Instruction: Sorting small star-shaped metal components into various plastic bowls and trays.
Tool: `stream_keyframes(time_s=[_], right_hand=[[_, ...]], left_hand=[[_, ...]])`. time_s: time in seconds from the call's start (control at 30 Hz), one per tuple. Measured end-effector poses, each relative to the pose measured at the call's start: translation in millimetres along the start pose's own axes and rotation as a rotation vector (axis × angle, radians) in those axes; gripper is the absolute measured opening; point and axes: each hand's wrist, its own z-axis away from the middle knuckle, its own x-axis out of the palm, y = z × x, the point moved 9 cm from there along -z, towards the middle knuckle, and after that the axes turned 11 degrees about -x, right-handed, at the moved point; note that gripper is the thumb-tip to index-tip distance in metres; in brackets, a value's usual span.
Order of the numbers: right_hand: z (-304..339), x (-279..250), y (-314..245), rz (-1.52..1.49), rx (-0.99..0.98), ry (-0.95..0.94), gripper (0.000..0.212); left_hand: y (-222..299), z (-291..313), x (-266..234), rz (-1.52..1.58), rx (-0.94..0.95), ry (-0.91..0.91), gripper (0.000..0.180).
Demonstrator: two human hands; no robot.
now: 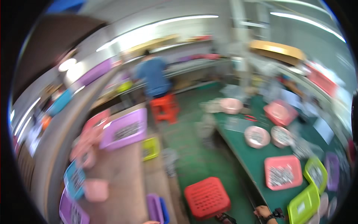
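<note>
Green flooring [186,156] split our workshop into two sides: a long green-topped table [251,160] right, a brown wooden bench [123,175] left. We logged a square red plastic stool [207,198] with a perforated seat in the aisle, near the table; a careless step could have caught it. On the table sat a pink plastic tray [283,172] of small silvery pieces, nearest the right hand together with a lime-green rectangular plastic tray [304,205]. A sideways sweep of the forearm might have shoved either and spilled pieces. Our right hand [263,211] met the table edge, fingers bent; any grasp we couldn't tell. Our left hand [151,222], apparently, showed only a sliver at the lower border, state undeterminable.
</note>
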Motion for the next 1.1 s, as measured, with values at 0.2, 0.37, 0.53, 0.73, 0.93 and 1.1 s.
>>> stream_keyframes(time_s=[0.2,0.37,0.53,0.73,0.93,1.1], right_hand=[[113,-46,17,-0.269,-0.116,0.126,0.019],[105,-82,69,-0.225,-0.154,0.198,0.021],[136,-150,-27,0.263,-0.386,0.499,0.021],[150,-159,-50,0.576,-0.662,0.366,0.018],[116,-164,-4,-0.241,-0.334,0.105,0.02],[76,-225,-46,-0.04,-0.483,0.616,0.026]], left_hand=[[43,-84,140,-0.219,-0.016,-0.348,0.024],[13,-98,254,-0.23,-0.073,-0.573,0.026],[-50,-89,324,-0.134,-0.254,-0.573,0.027],[-58,-89,407,-0.09,-0.303,-0.647,0.028],[-37,-121,441,-0.184,-0.278,-0.548,0.031],[-60,-225,486,-0.296,-0.291,-0.396,0.064]])
